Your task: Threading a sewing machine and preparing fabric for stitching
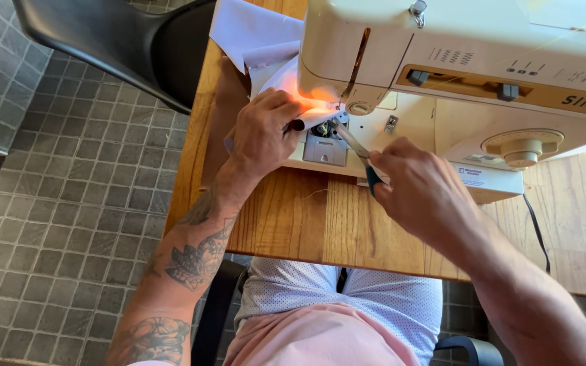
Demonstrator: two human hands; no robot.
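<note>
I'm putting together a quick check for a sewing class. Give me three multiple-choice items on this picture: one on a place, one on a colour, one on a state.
1. Where does the left hand rest?
A. On the white fabric beside the needle area
B. On the floor tiles
C. On the black chair

2. What colour is the handle of the scissors in the right hand?
A. Red
B. Yellow
C. Dark teal

3. What is the state of the sewing machine lamp?
A. Off
B. Lit
C. Covered by a cloth

Answers:
1 A, the hand lies on the cloth at the machine's left end, on the wooden table.
2 C, a dark teal grip shows at the fingers.
3 B, an orange glow falls on the cloth under the machine head.
</note>
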